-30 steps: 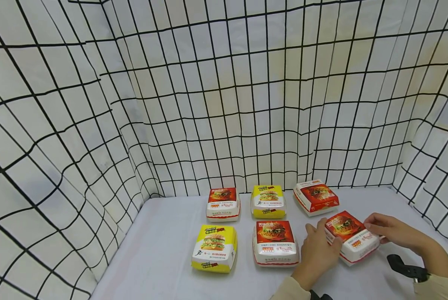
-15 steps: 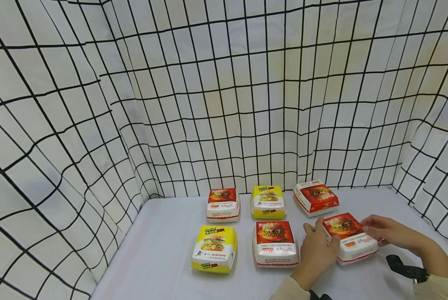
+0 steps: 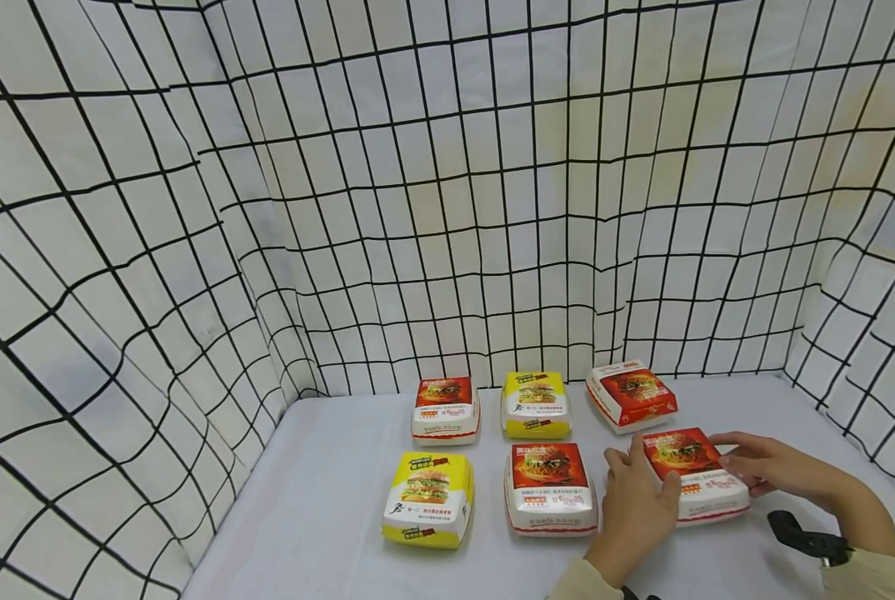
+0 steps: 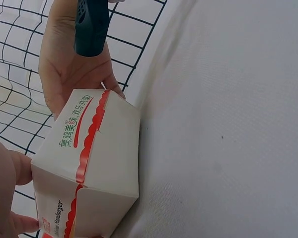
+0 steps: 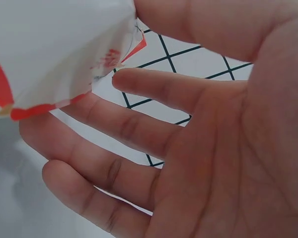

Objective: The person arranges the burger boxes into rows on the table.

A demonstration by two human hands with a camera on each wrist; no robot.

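Both hands are on a red-and-white hamburger box point(image 3: 687, 454) at the front right of the white table. My left hand point(image 3: 637, 504) grips its left side, thumb near the front corner. My right hand point(image 3: 788, 468) holds the right side between thumb and fingers. In the left wrist view, the box point(image 4: 102, 144) shows white walls with a red scalloped edge and appears to sit on the cloth. In the right wrist view, fingers point(image 5: 134, 129) reach its lower edge, partly hidden behind it. Another red-and-white hamburger box point(image 3: 551, 483) lies just left of my left hand.
A yellow hamburger box point(image 3: 428, 496) lies at front left. Behind stand a red-and-white box point(image 3: 446, 408), a yellow box point(image 3: 536, 404) and a slanted red box point(image 3: 633, 396). Black netting point(image 3: 447, 208) over white cloth encloses the table point(image 3: 305, 500).
The held hamburger box has turned from slanted to nearly straight and shifted slightly left. My right hand has followed it a little leftward; the other boxes have stayed put.
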